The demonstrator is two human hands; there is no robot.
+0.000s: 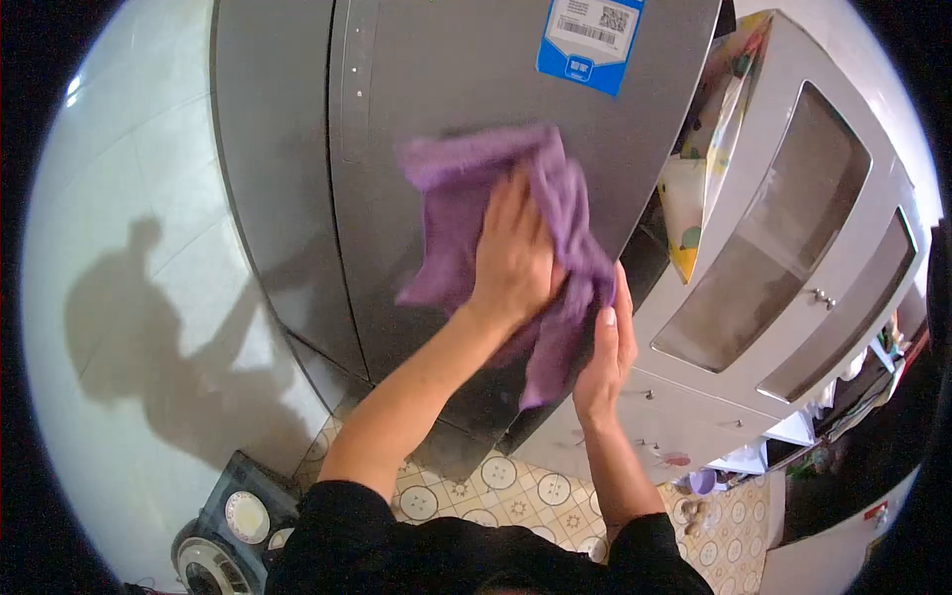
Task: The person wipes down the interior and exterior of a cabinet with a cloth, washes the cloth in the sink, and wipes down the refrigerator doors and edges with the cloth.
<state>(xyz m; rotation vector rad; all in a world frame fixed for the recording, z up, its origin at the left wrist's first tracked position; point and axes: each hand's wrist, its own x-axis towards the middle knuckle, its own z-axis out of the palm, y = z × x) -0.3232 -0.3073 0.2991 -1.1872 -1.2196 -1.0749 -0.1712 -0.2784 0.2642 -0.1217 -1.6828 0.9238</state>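
A purple cloth lies spread and bunched against the grey door of a refrigerator. My left hand presses on the cloth, its fingers pointing up and partly covered by a fold. To the right, at the door's edge, my right hand is beside the cloth's right end, with the thumb raised and the other fingers running along the edge, partly hidden. A blue and white label is stuck high on the door.
Right of the refrigerator stands a light cabinet with glass doors. A patterned cover hangs between them. At the lower left, a dark glass surface holds a plate. The floor is patterned tile.
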